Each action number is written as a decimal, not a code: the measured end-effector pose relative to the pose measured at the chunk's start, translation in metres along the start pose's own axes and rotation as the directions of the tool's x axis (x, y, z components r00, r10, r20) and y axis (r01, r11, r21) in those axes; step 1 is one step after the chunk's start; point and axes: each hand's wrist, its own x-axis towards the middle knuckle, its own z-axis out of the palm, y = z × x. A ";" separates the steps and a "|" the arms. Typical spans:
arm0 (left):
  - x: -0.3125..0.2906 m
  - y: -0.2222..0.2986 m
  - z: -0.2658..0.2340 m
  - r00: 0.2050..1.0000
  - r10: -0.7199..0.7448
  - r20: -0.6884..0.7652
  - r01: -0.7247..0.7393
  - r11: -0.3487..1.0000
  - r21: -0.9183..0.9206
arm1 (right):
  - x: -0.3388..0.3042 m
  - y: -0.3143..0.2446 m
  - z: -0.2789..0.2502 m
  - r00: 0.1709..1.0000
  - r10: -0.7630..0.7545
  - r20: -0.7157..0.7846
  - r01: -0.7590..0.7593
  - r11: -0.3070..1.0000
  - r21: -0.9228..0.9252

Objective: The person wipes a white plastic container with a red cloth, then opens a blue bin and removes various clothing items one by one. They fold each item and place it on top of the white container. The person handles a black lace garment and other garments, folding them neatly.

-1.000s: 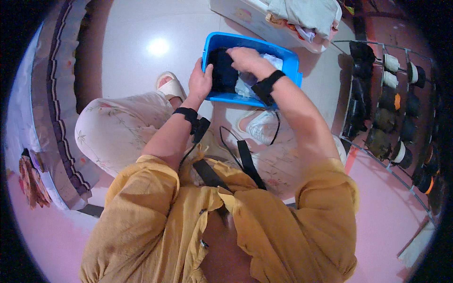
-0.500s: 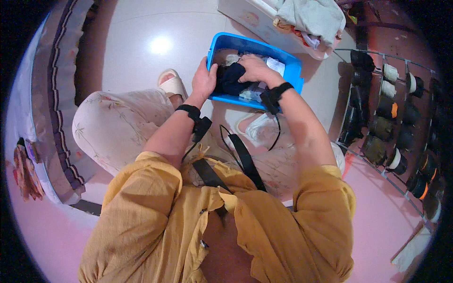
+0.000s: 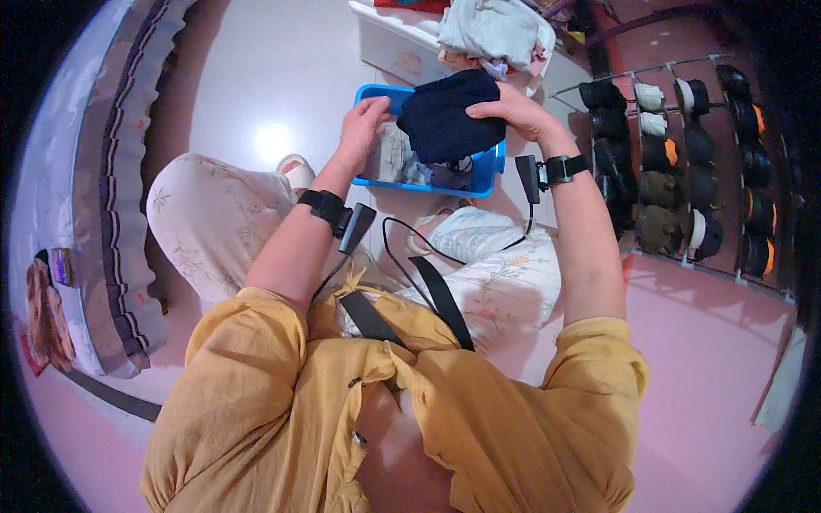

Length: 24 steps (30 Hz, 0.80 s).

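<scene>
A piece of dark navy cloth [image 3: 453, 115] hangs over the blue plastic bin [image 3: 489, 175], hiding much of its inside. My right hand [image 3: 517, 113] grips the cloth at its right edge, thumb on the near face. By the bin's left side is my left hand [image 3: 366, 130], its fingers loosely bent and apart, with nothing seen in them. Whether it touches the rim I cannot tell. Below the cloth, pale and greyish folded fabrics [image 3: 395, 156] show in the bin.
Behind the bin stands a white storage box [image 3: 389, 38] heaped with light grey clothing [image 3: 487, 30]. A metal shoe rack [image 3: 637, 154] with several shoes is on the right. At left hangs a bed's ruffled skirt [image 3: 120, 188]. My bent legs frame the near floor.
The dark cloth has come up out of the bin in my right hand and spread wider. My left hand has let go of the bin's left rim. The view has shifted.
</scene>
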 end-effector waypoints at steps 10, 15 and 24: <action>-0.041 0.029 0.034 0.814 0.013 0.581 0.468 0.577 -0.669 | -0.042 -0.030 -0.006 0.988 -0.128 -0.084 0.153 0.843 0.515; -0.027 0.038 0.040 0.907 -0.036 0.420 0.363 0.572 -0.736 | -0.036 -0.029 -0.014 0.967 0.057 -0.250 0.024 0.951 0.309; -0.013 0.030 0.025 0.923 0.005 0.384 0.338 0.465 -0.818 | -0.057 -0.039 -0.046 0.893 -0.012 -0.450 0.191 0.915 0.355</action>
